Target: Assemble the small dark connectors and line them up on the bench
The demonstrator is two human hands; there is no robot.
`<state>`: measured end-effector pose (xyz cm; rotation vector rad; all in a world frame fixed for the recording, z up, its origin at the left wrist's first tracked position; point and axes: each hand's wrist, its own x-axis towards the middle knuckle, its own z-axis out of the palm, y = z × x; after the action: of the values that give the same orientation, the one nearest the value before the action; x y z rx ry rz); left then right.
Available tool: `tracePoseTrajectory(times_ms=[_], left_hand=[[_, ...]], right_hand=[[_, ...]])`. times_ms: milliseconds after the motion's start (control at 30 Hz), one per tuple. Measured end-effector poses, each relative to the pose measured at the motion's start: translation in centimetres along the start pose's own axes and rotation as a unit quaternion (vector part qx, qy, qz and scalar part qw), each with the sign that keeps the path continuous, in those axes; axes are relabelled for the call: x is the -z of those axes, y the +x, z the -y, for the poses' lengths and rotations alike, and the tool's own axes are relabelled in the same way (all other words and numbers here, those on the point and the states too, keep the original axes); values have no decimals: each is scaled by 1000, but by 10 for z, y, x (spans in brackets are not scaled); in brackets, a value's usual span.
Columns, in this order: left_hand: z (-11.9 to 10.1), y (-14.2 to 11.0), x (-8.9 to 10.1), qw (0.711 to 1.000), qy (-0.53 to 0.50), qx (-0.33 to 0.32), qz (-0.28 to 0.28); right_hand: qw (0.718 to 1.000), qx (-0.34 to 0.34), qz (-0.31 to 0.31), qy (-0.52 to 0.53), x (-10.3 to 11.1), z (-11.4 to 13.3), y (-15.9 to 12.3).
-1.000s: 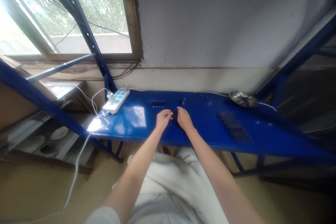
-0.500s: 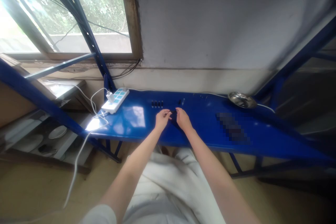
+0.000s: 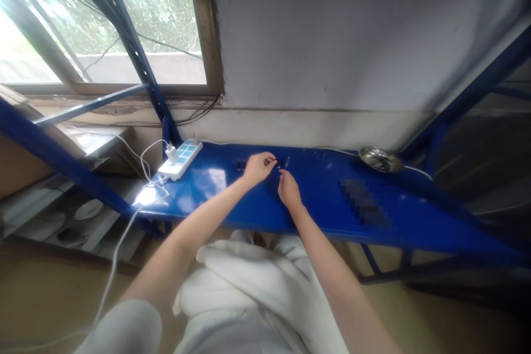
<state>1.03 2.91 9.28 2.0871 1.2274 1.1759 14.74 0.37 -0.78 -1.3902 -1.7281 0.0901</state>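
Note:
Above the blue table [image 3: 232, 204], my left hand [image 3: 259, 168] is closed in a pinch, fingertips pointing right. My right hand [image 3: 289, 189] is just below and to its right, thumb and finger pressed together. A tiny item seems to be between the two sets of fingertips, too small to name. Small dark pieces [image 3: 240, 165] lie by my left hand, which partly covers their row. Just beyond the fingertips lie another small dark piece [image 3: 282, 162] and a small clear piece [image 3: 287, 161].
A white power strip [image 3: 181, 159] with a plugged-in charger stands at the table's left end, its cable hanging down. A shiny metal dish [image 3: 380, 159] is at the back right. Nearer lies a blurred dark object [image 3: 365, 203]. Tiny bits [image 3: 318, 154] lie near the wall.
My left hand has moved forward and slightly right, now hiding part of the row of dark pieces. The dark thing held between both hands no longer shows clearly. My right hand stays nearly in place.

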Motion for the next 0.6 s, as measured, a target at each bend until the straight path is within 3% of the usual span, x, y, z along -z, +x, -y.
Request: tracePoseTrajectory(times_ms=[100,233,600], left_hand=[[-6,31,11,994,95,-19,50],[-1,57,11,972,205,-12,116],[44,61,3,937,321,29,134]], right_hand=[[1000,-23,7,-2,2,2,0],[999,-30,14,-5,3,3,0],[999,-3,36,-17,4,-1,-1]])
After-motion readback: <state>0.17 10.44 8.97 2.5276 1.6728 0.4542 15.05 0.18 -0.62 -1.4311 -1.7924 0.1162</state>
